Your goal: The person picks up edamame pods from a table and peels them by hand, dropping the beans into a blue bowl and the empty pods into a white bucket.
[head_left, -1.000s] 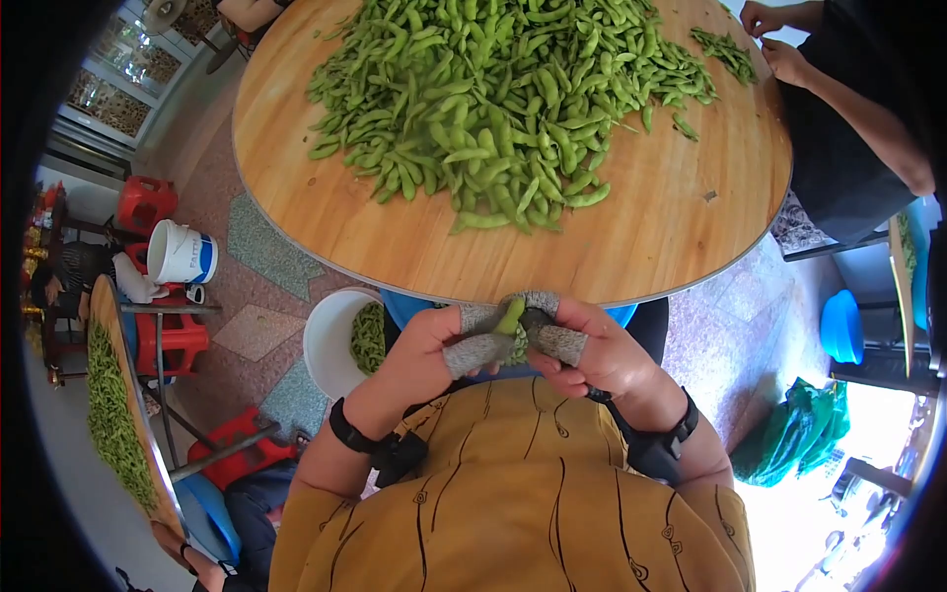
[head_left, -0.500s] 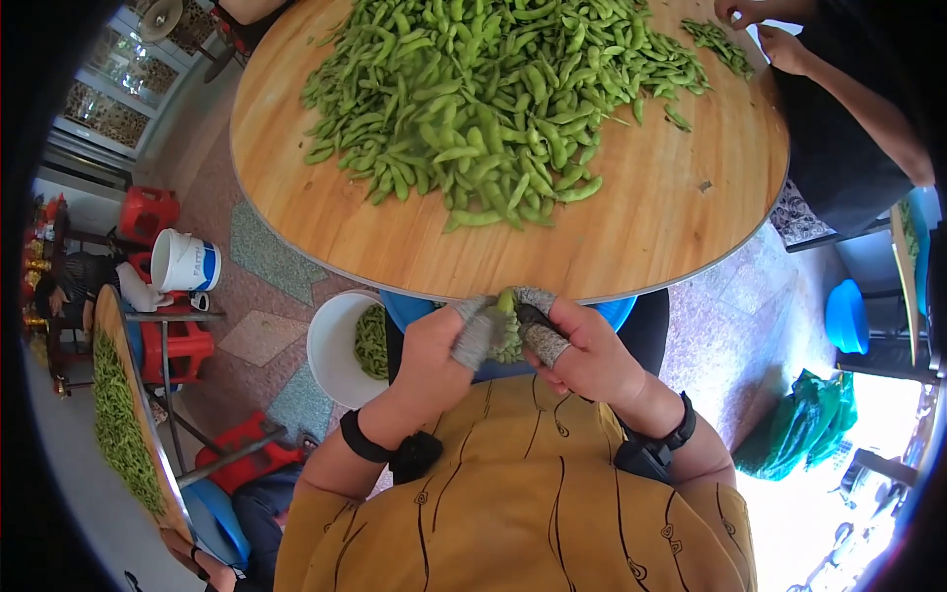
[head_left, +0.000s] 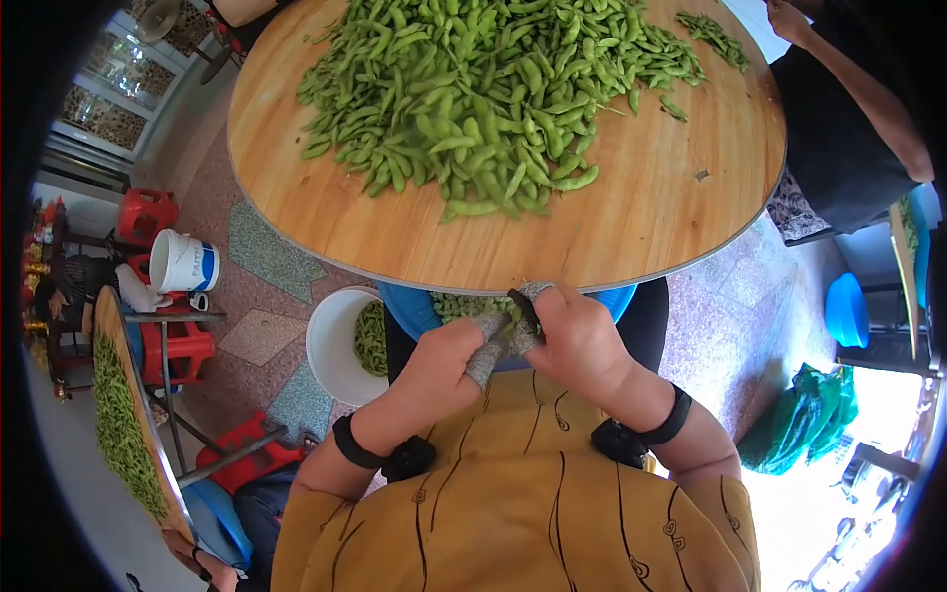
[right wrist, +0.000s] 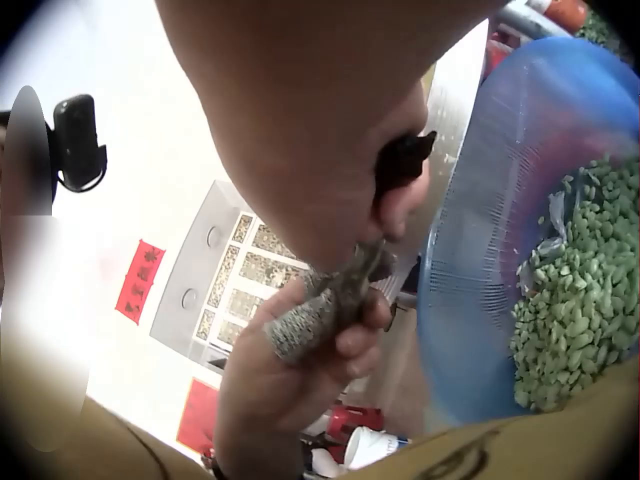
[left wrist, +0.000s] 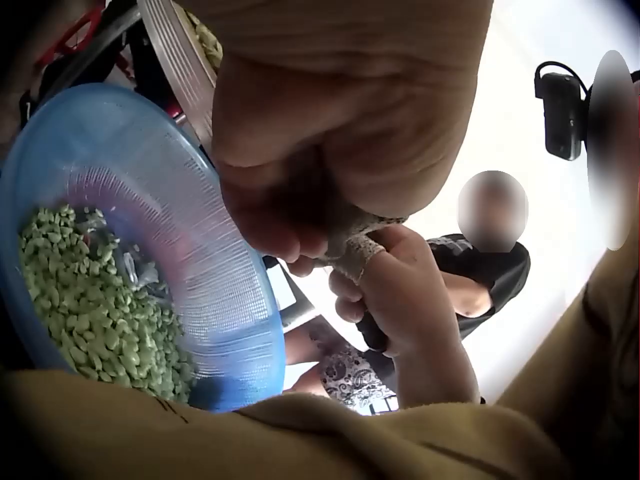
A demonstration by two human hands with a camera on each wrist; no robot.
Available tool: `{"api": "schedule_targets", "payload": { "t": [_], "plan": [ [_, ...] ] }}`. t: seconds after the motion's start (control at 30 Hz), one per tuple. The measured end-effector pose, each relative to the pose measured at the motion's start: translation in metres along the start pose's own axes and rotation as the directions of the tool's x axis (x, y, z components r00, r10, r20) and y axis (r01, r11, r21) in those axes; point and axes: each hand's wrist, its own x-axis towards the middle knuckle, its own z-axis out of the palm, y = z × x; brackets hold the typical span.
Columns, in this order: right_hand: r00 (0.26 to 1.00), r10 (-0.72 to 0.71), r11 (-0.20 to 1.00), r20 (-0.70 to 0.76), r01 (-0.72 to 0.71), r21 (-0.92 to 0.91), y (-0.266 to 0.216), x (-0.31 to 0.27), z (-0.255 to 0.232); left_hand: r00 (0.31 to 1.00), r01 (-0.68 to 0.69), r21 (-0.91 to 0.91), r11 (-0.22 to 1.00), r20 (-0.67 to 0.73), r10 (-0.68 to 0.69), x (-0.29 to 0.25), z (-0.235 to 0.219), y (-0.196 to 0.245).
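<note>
A green bean pod (head_left: 512,315), partly hidden by fingers, lies between the two hands just off the table's near edge. My left hand (head_left: 444,357), with grey knit covers on its thumb and finger, pinches the pod. In my right hand (head_left: 584,343), which also wears grey covers, is a slim dark tool (head_left: 524,312) whose end (right wrist: 402,162) sticks out of the fist in the right wrist view; what kind it is I cannot tell. Below the hands, a blue basin (left wrist: 100,115) holds shelled green beans (left wrist: 110,325) and a scrap of clear plastic (right wrist: 555,225).
A heap of pods (head_left: 473,99) covers much of the round wooden table (head_left: 681,227). To the left on the floor stands a white bucket (head_left: 330,340) with pods in it. Another person's arm (head_left: 858,89) reaches the table's right edge. Red stools (head_left: 148,212) stand further left.
The hands have drawn together and turned, with the left fingers now pointing more to the right. More of the basin and its beans shows between them. The pod is less visible.
</note>
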Motion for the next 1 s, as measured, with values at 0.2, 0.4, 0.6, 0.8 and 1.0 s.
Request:
{"api": "schedule_targets", "payload": {
  "t": [0.2,0.4,0.6,0.8,1.0],
  "plan": [
    [0.998,-0.052,0.995,-0.025,0.054,0.085,-0.005,-0.005,0.0,0.991,0.026,-0.115,0.993,-0.131,-0.042,-0.005,0.004,-0.013],
    [0.974,-0.205,0.978,0.101,0.208,-0.018,0.006,-0.006,0.012,0.972,0.153,-0.312,0.937,-0.121,-0.2,0.005,0.022,-0.028],
    [0.967,-0.25,0.968,0.052,0.25,0.007,0.001,-0.003,0.014,0.965,0.141,-0.469,0.872,-0.131,-0.226,0.005,0.025,-0.035],
    [0.996,-0.062,0.998,0.059,0.062,-0.01,0.006,-0.002,-0.003,0.974,-0.155,0.133,0.979,-0.145,0.174,0.006,0.023,-0.054],
    [0.979,-0.137,0.989,0.15,0.142,-0.028,0.001,0.012,-0.006,0.985,0.131,-0.588,0.798,-0.013,-0.171,0.0,0.019,-0.044]
  ]
}}
